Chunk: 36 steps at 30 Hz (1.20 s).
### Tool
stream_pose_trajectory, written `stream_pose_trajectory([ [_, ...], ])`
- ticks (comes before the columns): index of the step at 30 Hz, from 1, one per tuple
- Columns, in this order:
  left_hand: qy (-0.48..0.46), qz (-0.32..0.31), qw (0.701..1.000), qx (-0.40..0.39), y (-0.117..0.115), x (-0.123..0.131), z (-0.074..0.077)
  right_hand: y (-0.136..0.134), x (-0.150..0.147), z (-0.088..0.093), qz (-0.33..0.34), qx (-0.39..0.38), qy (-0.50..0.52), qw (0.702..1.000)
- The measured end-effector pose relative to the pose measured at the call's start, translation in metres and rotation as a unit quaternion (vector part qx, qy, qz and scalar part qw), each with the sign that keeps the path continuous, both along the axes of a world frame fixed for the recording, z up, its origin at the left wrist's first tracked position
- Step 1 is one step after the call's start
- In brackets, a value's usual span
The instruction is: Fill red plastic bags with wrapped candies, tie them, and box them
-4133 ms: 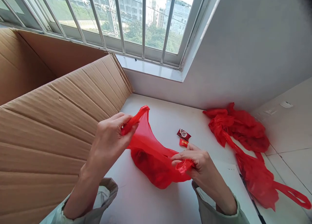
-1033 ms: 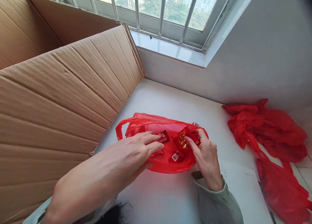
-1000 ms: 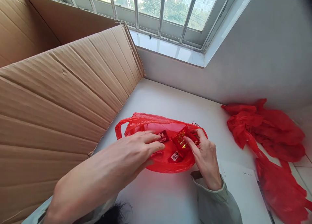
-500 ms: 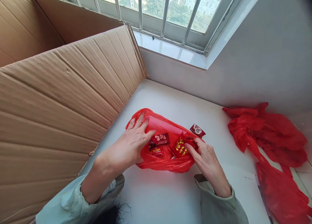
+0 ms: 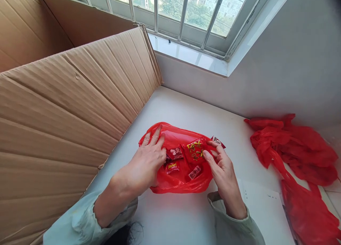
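Note:
An opened red plastic bag [image 5: 181, 189] lies on the white table, with several small wrapped packets inside. My left hand [image 5: 149, 158] rests on the bag's left side, fingers spread. Between the thumb and fingers of my right hand [image 5: 223, 172] is a shiny red packet with gold print [image 5: 195, 150], tilted up at the bag's right side. Left of it sits a dark red packet [image 5: 176, 152], with a small red packet with yellow lettering [image 5: 172, 167] below. A small packet with a pale label [image 5: 194, 172] lies near the bag's front. Another dark packet [image 5: 218, 142] lies just past the bag's right rim.
A large open cardboard box [image 5: 87, 96] fills the left side. Crumpled red plastic bags [image 5: 301, 149] lie at the right against the wall. Behind the white table [image 5: 186, 103] are a grey wall and a barred window [image 5: 183, 17].
My right hand has raised and turned the gold-printed packet, uncovering the pale-labelled one beneath. My left hand stays spread on the bag, which sits slightly lower in view.

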<state>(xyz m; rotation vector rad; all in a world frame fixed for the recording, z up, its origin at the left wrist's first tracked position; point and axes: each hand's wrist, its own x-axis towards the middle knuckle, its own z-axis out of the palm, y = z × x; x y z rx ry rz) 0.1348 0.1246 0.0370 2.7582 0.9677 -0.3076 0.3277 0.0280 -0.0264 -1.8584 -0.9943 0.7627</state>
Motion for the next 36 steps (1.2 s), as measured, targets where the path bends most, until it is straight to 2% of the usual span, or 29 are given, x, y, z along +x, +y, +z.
stream_pose_trajectory([
  [3,0.017,-0.004,1.000,-0.001,0.001,0.001,-0.003,0.003,-0.005,-0.009,0.013,-0.019,-0.124,0.992],
  [5,0.031,-0.010,0.999,0.000,0.002,0.003,-0.006,0.003,-0.007,-0.013,0.037,-0.035,-0.221,0.974],
  [8,0.056,-0.008,0.998,-0.007,0.003,0.006,-0.009,0.004,-0.009,-0.012,0.082,-0.026,-0.310,0.947],
  [12,0.068,0.007,0.998,-0.014,0.003,0.007,-0.010,0.006,-0.022,-0.005,0.202,0.022,-0.350,0.914],
  [14,0.056,0.004,0.998,-0.009,0.002,0.002,-0.014,0.008,-0.033,-0.006,0.258,0.016,-0.357,0.897],
  [20,-0.068,-0.037,0.997,-0.007,0.000,-0.013,-0.030,0.009,-0.050,-0.015,0.292,-0.048,-0.415,0.860],
  [23,-0.105,-0.034,0.993,-0.040,0.001,-0.009,-0.032,0.006,-0.046,-0.010,0.303,-0.061,-0.400,0.863],
  [27,-0.085,-0.025,0.989,-0.120,0.001,0.000,-0.030,-0.003,-0.031,0.004,0.313,-0.103,-0.327,0.886],
  [32,-0.072,-0.015,0.989,-0.127,0.006,0.003,-0.031,-0.008,-0.005,0.019,0.309,-0.164,-0.255,0.902],
  [36,-0.054,-0.012,0.987,-0.154,0.015,0.002,-0.030,-0.010,0.005,0.025,0.300,-0.177,-0.222,0.911],
])
